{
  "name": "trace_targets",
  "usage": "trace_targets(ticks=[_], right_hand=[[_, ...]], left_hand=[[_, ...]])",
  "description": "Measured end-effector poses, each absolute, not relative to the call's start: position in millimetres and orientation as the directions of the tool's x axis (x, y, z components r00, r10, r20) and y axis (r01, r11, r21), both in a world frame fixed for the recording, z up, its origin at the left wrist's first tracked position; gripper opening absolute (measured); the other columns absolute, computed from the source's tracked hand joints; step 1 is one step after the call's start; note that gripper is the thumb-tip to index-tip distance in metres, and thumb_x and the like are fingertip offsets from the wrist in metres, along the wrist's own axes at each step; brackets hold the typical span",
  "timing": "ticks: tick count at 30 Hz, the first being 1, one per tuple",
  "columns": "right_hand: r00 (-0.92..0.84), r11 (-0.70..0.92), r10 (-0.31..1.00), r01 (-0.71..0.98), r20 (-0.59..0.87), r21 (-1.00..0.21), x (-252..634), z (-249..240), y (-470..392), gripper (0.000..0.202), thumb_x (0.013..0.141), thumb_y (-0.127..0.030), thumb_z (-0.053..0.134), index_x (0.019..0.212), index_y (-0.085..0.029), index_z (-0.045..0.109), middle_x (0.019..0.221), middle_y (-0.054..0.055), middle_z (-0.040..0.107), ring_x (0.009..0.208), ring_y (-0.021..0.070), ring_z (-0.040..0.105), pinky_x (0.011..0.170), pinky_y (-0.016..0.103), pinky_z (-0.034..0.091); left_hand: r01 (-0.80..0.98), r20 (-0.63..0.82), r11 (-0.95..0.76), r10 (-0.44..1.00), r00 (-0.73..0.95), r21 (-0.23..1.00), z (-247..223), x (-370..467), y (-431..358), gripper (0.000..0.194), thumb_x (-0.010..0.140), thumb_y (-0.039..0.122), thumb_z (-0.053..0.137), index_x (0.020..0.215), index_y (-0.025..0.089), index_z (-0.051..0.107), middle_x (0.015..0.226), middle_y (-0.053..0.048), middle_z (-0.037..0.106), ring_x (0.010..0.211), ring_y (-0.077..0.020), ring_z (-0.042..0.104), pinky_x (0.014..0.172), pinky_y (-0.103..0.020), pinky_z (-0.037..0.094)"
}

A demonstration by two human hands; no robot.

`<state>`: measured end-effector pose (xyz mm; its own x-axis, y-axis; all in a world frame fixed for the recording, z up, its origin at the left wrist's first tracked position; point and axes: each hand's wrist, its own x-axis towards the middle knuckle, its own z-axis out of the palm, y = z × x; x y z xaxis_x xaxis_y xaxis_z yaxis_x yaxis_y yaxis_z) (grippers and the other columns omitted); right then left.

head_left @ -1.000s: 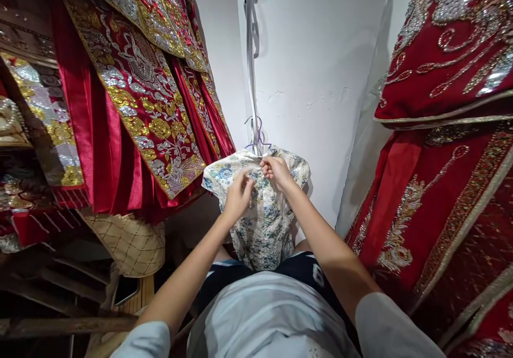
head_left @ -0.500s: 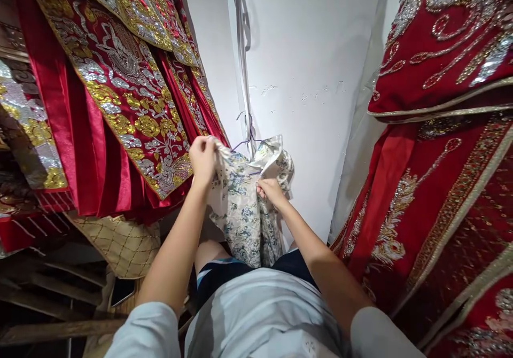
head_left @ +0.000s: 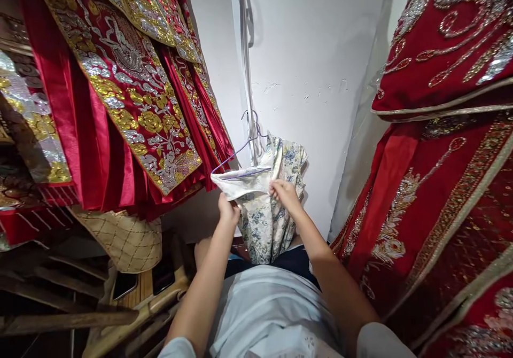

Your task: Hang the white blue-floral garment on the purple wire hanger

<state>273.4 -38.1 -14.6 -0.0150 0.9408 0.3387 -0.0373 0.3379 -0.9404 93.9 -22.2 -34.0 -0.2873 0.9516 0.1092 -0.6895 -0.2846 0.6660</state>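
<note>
A pale garment with a blue floral print [head_left: 260, 230] hangs in front of me, partly on a thin purple hanger [head_left: 229, 157]. The hanger's left arm is bare, with its end at the garment's pale edge; its hook is by a white upright pole. My left hand [head_left: 229, 209] is closed on the garment below the hanger's left end, fingers partly hidden by cloth. My right hand [head_left: 284, 192] pinches the garment near its neck opening, right of the hanger's lower bar.
Red embroidered garments hang at the left [head_left: 140, 96] and right [head_left: 401, 197]. The white pole [head_left: 245, 69] stands against a pale wall [head_left: 304, 43]. At lower left is a bamboo seat [head_left: 140, 315] with dark flat objects on it, beneath a quilted beige cloth [head_left: 128, 240].
My left hand has moved down and right, pulling the garment's left shoulder down and baring the hanger's left arm. My right hand has shifted slightly right, still gripping the cloth.
</note>
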Motion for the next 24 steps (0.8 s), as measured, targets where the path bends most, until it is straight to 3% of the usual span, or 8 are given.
trace_targets(ticks=[5,9,13,15,18,20,22,24], right_hand=[[-0.059,0.443,0.893,-0.056,0.446,-0.895,261.1,-0.3,-37.1,0.032,0.081,-0.051,0.058,0.073,-0.02,0.06,0.073,0.001,0.063,0.073,0.0162,0.058,0.068,0.025,0.047],[-0.197,0.378,0.912,0.07,0.359,-0.923,254.8,-7.2,-51.3,0.037,0.082,-0.056,0.063,0.077,-0.02,0.058,0.077,-0.001,0.058,0.079,0.0163,0.056,0.073,0.027,0.049],[-0.441,0.131,0.894,0.085,0.081,-0.988,266.6,-14.0,-63.9,0.038,0.072,-0.049,0.078,0.089,-0.021,0.059,0.085,0.0,0.058,0.082,0.0173,0.057,0.067,0.027,0.053],[-0.538,0.097,0.842,0.09,0.034,-0.991,269.6,-12.9,-66.6,0.038,0.065,-0.041,0.084,0.088,-0.02,0.061,0.083,0.001,0.061,0.081,0.0179,0.059,0.065,0.027,0.053],[-0.425,0.167,0.896,0.045,0.133,-0.985,267.9,-4.4,-67.3,0.032,0.063,-0.037,0.083,0.077,-0.018,0.062,0.069,-0.001,0.061,0.069,0.0161,0.058,0.061,0.025,0.048],[-0.338,0.211,0.919,-0.003,0.2,-0.977,268.7,6.0,-68.5,0.026,0.066,-0.035,0.077,0.075,-0.017,0.062,0.065,-0.002,0.061,0.065,0.0145,0.057,0.061,0.025,0.046],[-0.362,0.244,0.904,-0.004,0.229,-0.97,275.5,19.1,-71.6,0.022,0.068,-0.032,0.075,0.077,-0.015,0.065,0.067,-0.001,0.064,0.065,0.0142,0.058,0.063,0.025,0.046],[-0.46,0.311,0.85,0.041,0.258,-0.95,288.1,33.0,-76.1,0.021,0.067,-0.031,0.076,0.076,-0.014,0.067,0.069,0.0,0.066,0.065,0.0145,0.059,0.064,0.025,0.046]], left_hand=[[-0.434,0.223,-0.27,0.962,-0.157,0.859,-45.6,117.0,-38.4,0.012,0.069,0.024,0.063,0.062,0.018,0.055,0.059,0.003,0.056,0.061,-0.0147,0.052,0.063,-0.026,0.045],[-0.326,0.319,-0.336,0.942,-0.106,0.884,-35.2,120.5,-49.9,0.021,0.077,0.032,0.056,0.063,0.02,0.045,0.058,0.004,0.045,0.057,-0.0118,0.044,0.06,-0.024,0.042],[-0.283,0.411,-0.411,0.909,-0.064,0.866,-8.4,124.4,-54.5,0.023,0.083,0.039,0.054,0.072,0.02,0.047,0.068,0.002,0.049,0.065,-0.0123,0.05,0.066,-0.024,0.044],[-0.227,0.465,-0.452,0.885,0.004,0.863,3.9,126.7,-57.5,0.024,0.083,0.04,0.059,0.075,0.019,0.055,0.073,0.0,0.055,0.07,-0.0141,0.054,0.071,-0.026,0.046],[-0.055,0.646,-0.647,0.746,0.162,0.761,15.9,127.1,-61.3,0.025,0.087,0.04,0.061,0.098,0.018,0.066,0.097,-0.006,0.066,0.096,-0.0196,0.061,0.093,-0.032,0.046],[0.028,0.717,-0.744,0.653,0.245,0.668,17.7,123.5,-60.9,0.037,0.091,0.04,0.059,0.123,0.021,0.06,0.118,-0.008,0.064,0.117,-0.0221,0.057,0.106,-0.035,0.039],[0.032,0.671,-0.719,0.662,0.332,0.694,13.5,116.3,-58.2,0.045,0.094,0.044,0.054,0.133,0.022,0.055,0.126,-0.01,0.062,0.124,-0.0238,0.054,0.108,-0.038,0.039],[0.022,0.527,-0.619,0.685,0.503,0.785,3.7,106.8,-56.1,0.044,0.096,0.051,0.048,0.123,0.02,0.063,0.118,-0.011,0.066,0.119,-0.0265,0.058,0.104,-0.041,0.043]])
